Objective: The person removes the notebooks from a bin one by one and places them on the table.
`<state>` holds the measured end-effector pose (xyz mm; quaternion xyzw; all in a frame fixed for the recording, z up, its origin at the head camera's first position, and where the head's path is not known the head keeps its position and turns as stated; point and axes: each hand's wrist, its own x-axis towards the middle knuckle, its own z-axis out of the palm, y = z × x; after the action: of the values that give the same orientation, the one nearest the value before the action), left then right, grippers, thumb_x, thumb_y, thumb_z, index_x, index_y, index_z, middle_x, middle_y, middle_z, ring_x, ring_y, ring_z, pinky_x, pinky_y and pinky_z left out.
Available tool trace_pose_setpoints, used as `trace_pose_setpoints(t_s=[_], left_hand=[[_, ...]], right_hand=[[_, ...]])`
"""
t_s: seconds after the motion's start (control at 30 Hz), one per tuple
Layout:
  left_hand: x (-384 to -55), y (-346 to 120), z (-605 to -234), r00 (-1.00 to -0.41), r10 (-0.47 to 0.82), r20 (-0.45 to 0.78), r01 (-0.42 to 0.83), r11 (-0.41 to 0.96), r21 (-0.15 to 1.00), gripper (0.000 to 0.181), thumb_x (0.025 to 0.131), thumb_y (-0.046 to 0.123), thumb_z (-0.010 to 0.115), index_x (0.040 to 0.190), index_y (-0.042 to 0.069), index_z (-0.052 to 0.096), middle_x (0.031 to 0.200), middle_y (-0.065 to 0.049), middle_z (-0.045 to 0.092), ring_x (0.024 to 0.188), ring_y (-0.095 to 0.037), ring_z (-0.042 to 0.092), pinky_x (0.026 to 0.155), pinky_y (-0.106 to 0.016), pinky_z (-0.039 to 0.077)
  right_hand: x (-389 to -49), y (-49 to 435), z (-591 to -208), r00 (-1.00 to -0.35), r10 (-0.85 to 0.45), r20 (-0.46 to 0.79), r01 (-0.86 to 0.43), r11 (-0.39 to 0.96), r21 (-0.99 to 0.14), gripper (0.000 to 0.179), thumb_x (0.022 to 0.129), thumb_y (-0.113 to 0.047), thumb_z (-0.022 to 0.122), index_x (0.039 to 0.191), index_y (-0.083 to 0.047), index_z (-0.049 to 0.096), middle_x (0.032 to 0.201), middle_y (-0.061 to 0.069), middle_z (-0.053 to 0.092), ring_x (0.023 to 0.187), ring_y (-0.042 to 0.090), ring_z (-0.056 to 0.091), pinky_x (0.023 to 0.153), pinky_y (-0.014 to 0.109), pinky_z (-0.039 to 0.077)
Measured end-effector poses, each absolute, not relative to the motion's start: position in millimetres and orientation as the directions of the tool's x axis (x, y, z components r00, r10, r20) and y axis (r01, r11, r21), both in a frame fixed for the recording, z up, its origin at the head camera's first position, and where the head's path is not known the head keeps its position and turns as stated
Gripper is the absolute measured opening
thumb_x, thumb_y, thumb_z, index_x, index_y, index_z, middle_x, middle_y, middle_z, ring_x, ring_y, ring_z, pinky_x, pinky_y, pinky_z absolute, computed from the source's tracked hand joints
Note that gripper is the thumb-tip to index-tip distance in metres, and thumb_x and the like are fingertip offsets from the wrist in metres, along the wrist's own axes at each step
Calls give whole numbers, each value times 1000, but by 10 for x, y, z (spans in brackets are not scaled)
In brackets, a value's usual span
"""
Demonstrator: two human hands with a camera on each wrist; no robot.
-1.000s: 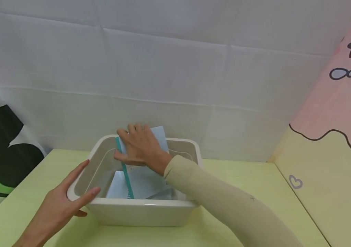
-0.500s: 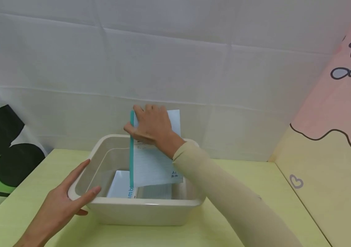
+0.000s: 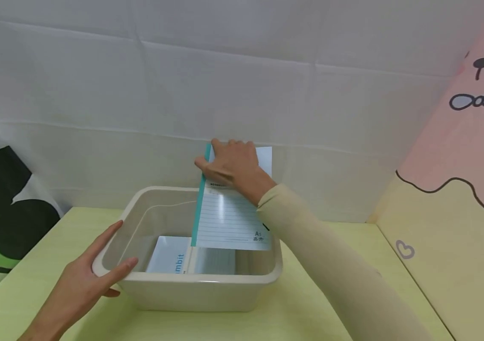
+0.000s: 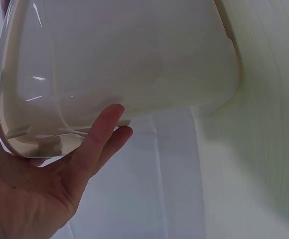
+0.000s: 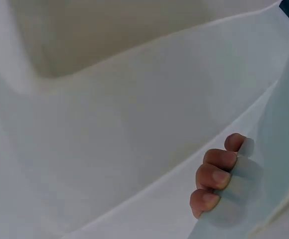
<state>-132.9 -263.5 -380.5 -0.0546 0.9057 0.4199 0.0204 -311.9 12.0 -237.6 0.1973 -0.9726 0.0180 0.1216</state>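
My right hand (image 3: 235,163) holds a light-blue notebook (image 3: 233,222) by its upper part, above the right side of a cream plastic basin (image 3: 191,291). The notebook has a teal spine strip, ruled lines and "A5" printed near its lower corner. In the right wrist view, several fingertips (image 5: 216,174) curl over the edge of the notebook (image 5: 279,149). My left hand (image 3: 76,282) grips the basin's front left corner, thumb over the front rim, other fingers along and under the rim. Inside the basin lie a pale-blue book (image 3: 167,253) and another pale item (image 3: 216,260), partly hidden.
The basin stands on a pale yellow-green table (image 3: 327,284). Behind it hangs a white cloth (image 3: 225,90). A printed pink and cream panel (image 3: 459,237) borders the table on the right, and a printed cloth with black shapes (image 3: 24,227) on the left.
My right hand has lifted the notebook up and to the right from inside the basin, and the notebook has straightened from its tilt. The left hand has stayed at the corner.
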Motion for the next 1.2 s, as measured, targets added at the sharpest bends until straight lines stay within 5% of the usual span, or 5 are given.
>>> trace_pose_setpoints(t_s=[0.2, 0.3, 0.43, 0.77, 1.2], left_hand=[[-1324, -2647, -3824, -995, -73, -61, -94, 641, 762, 92, 100, 55, 63, 166, 45, 0, 156, -29, 38, 117, -38, 59, 67, -30, 63], [-1331, -2644, -3818, -995, -75, -65, -98, 643, 760, 93, 100, 55, 63, 167, 44, 0, 156, -30, 38, 117, -40, 59, 67, -30, 63], [-1345, -2643, -3804, -995, -75, -72, -104, 650, 753, 93, 100, 56, 63, 167, 44, -1, 157, -30, 37, 117, -40, 58, 67, -30, 63], [-1342, -2641, -3809, -993, -81, -81, -114, 654, 748, 93, 100, 56, 62, 167, 42, -1, 155, -29, 38, 117, -39, 57, 67, -29, 62], [-1341, -2653, -3805, -995, -79, -60, -98, 678, 728, 92, 100, 56, 62, 167, 41, 0, 155, -30, 38, 119, -43, 56, 68, -27, 59]], right_hand=[[-3142, 367, -2439, -907, -366, 208, -375, 927, -4, 64, 95, -57, 34, 143, -21, 55, 87, 3, 58, 79, 20, 49, 76, 37, 44], [-3160, 522, -2502, -913, -356, 201, -361, 933, 12, 70, 98, -62, 35, 154, -21, 47, 111, 8, 68, 100, 27, 61, 94, 45, 48], [-3204, 738, -2598, -919, -336, 207, -337, 941, 33, 76, 100, -68, 36, 157, -18, 41, 142, 14, 59, 129, 36, 56, 110, 56, 42], [-3275, 1164, -2916, -889, -336, 312, -337, 940, 53, 68, 98, -66, 42, 135, -10, 50, 116, 16, 57, 104, 36, 54, 94, 51, 42], [-3242, 1783, -3057, -909, -271, 316, -315, 945, -94, 63, 97, -62, 44, 133, -12, 55, 104, 13, 58, 94, 34, 53, 84, 51, 39]])
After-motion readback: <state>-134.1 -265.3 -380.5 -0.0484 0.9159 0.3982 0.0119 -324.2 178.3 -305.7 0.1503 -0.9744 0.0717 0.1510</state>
